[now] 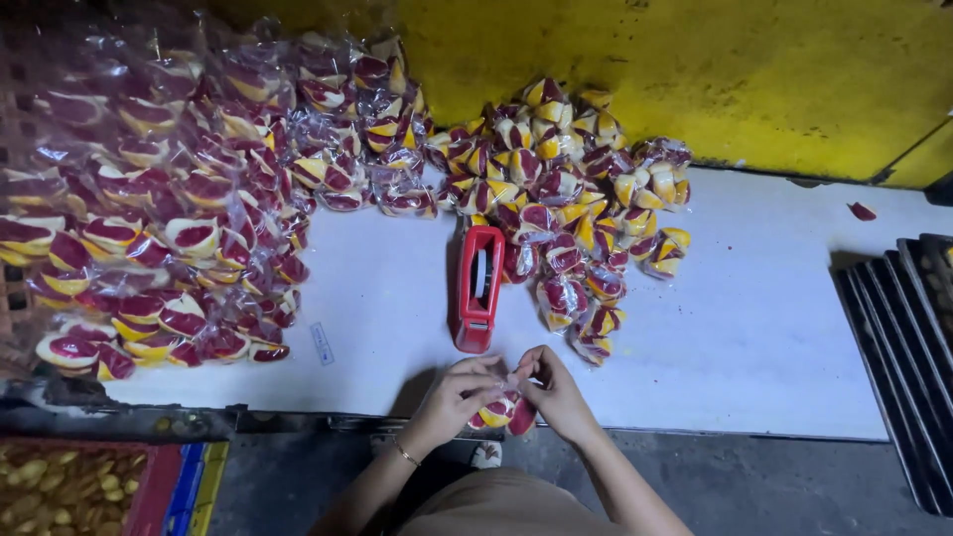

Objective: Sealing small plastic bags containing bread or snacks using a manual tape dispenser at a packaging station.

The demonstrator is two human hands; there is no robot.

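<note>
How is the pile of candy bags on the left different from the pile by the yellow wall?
The left pile is much wider and reaches the table's front edge; the middle pile is smaller and sits behind the red tape dispenser. The left pile lies far from both hands; the middle pile is nearer. Both hold clear bags of red, yellow and white pieces.

I hold a small clear packet of red-and-yellow sweets (501, 410) pinched at its top, hanging just over the near edge of the white table (774, 337), in front of the red tape dispenser.
</note>
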